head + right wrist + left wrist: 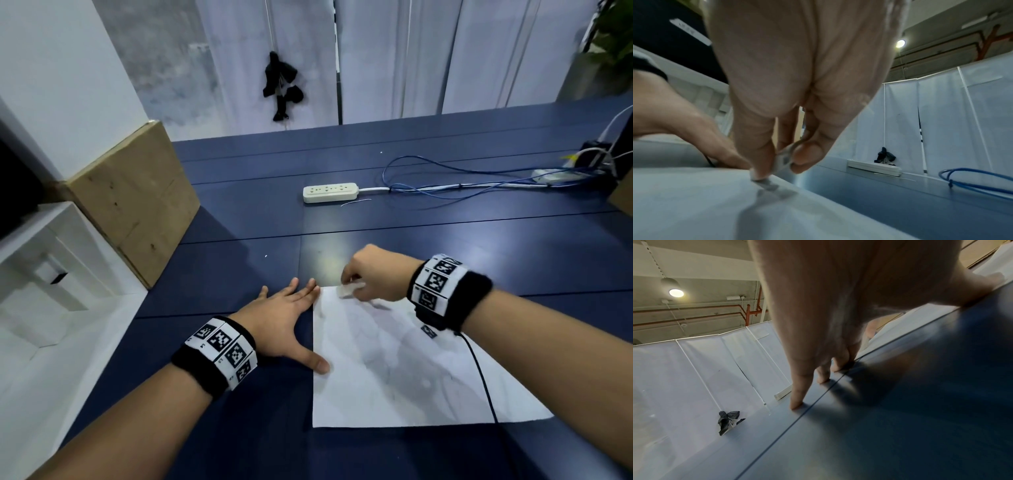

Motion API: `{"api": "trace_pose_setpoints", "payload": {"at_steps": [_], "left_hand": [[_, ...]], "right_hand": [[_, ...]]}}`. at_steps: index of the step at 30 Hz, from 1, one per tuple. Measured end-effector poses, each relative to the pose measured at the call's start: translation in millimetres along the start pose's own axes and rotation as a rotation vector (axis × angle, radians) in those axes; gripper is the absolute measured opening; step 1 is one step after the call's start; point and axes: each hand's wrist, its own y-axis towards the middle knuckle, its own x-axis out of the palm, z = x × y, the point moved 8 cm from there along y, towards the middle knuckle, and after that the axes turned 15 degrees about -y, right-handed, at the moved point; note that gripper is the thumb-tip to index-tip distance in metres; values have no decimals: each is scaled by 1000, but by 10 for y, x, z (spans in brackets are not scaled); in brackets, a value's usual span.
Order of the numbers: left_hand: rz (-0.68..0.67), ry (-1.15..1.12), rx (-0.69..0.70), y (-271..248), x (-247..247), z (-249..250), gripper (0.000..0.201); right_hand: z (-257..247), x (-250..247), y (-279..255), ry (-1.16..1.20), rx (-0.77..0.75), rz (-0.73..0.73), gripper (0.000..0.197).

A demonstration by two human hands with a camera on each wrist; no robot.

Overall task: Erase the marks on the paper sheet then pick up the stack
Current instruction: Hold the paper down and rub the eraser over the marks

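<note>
A white paper sheet point(394, 370) lies flat on the dark blue table point(239, 222), with faint grey marks across it. My right hand point(352, 284) pinches a small white eraser point(346, 289) between thumb and fingers at the sheet's far left corner; in the right wrist view the eraser point(782, 160) touches the paper point(715, 203) over dark marks point(772, 189). My left hand point(291, 322) lies flat with straight fingers on the table beside the sheet's left edge, its thumb resting on the paper. Its fingertips point(796, 405) press the table in the left wrist view.
A white power strip point(330, 192) lies farther back, with blue cables point(462, 185) trailing right. A cardboard box point(133, 202) leans at the table's left edge. A black wire point(483, 380) from my right wristband crosses the sheet. White curtains point(394, 58) hang behind the table.
</note>
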Motion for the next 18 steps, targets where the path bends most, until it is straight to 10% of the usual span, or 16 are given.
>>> {"api": "trace_pose_setpoints", "payload": {"at_steps": [9, 18], "left_hand": [[1, 3, 5, 16, 17, -17, 145], [-5, 0, 1, 18, 11, -17, 145]], "right_hand": [[-206, 222, -343, 71, -167, -204, 32], [-26, 76, -72, -19, -27, 0, 35]]}}
